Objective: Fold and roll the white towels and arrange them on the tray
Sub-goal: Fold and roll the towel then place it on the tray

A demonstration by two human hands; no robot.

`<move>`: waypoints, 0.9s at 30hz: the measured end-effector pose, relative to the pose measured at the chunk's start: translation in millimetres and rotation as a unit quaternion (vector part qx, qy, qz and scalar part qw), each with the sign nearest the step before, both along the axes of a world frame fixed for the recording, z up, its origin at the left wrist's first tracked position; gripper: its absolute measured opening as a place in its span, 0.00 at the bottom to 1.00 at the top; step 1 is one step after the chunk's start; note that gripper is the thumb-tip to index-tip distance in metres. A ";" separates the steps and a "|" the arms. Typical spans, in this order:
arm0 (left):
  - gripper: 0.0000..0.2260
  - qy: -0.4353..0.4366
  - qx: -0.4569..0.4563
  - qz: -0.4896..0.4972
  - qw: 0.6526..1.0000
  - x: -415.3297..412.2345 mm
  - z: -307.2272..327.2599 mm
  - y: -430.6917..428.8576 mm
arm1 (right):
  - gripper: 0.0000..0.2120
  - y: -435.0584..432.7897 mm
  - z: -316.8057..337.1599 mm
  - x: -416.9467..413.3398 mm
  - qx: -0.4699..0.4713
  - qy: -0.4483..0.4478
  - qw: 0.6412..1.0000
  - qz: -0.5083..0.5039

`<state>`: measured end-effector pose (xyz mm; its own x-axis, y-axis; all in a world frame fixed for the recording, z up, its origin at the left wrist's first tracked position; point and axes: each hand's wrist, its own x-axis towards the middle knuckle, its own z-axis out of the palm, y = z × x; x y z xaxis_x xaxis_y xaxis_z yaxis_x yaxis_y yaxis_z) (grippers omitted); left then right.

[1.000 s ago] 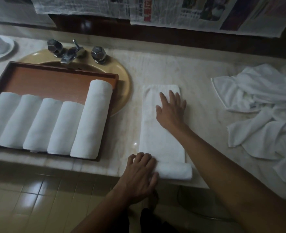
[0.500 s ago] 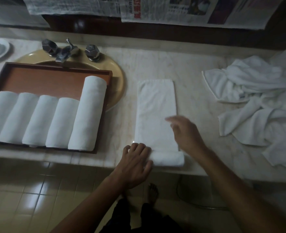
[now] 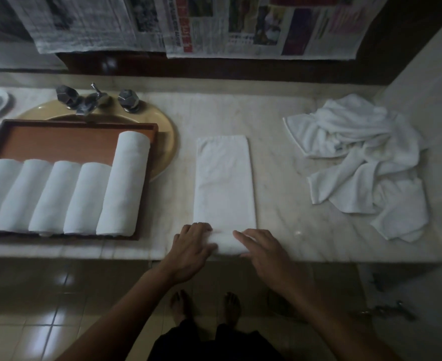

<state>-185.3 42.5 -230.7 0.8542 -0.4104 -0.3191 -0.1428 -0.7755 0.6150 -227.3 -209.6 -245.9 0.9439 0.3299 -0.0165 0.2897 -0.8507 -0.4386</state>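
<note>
Leftward, rolled towels (image 3: 66,196) lie side by side in the tray (image 3: 58,142). At centre, the folded towel (image 3: 225,178) lies flat on the desk (image 3: 305,217), its near end rolled. The left hand (image 3: 191,254) still curls its grip round the roll. The right hand (image 3: 264,254), earlier flat mid-towel, now rests on the roll, grip wide, fingers nearly straight. Loose towels (image 3: 365,157) lie far right.

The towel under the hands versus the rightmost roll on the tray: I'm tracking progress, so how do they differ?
The towel is rolled only at its near end, the rest flat; the rightmost roll is fully rolled. The towel lies on the counter; the rightmost roll sits in the tray. Both are white.
</note>
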 end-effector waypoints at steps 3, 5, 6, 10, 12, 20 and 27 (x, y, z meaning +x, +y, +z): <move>0.27 0.038 -0.029 0.070 0.996 -5.8 0.8 2.9 | 0.22 -0.7 8.8 1.8 0.013 0.057 0.998 -0.021; 0.29 0.043 -0.033 0.110 0.992 -4.9 3.8 1.5 | 0.17 0.9 17.2 4.9 0.028 0.098 0.993 -0.064; 0.30 0.048 -0.036 0.128 0.990 -2.8 4.8 0.6 | 0.15 2.1 19.9 6.9 0.023 0.104 0.992 -0.072; 0.28 0.074 -0.062 0.168 0.981 11.4 9.3 0.9 | 0.12 9.7 25.1 13.3 -0.007 0.059 0.995 -0.083; 0.23 0.076 -0.062 0.169 0.981 18.4 10.8 -0.1 | 0.13 16.2 25.0 9.9 -0.028 -0.018 0.994 -0.104; 0.18 0.036 -0.023 0.213 0.976 30.9 6.5 -8.8 | 0.35 37.2 -10.8 -19.6 -0.093 -0.072 0.993 -0.033; 0.30 -0.234 0.101 -0.031 0.966 -12.3 1.7 -18.7 | 0.39 34.3 -6.9 8.6 -0.126 -0.032 0.991 -0.014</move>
<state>-197.6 23.9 -229.0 0.9002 -0.4350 0.0175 -0.4187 -0.8541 0.3087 -218.6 -175.3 -252.8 0.9546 0.2959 -0.0351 0.2841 -0.9392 -0.1929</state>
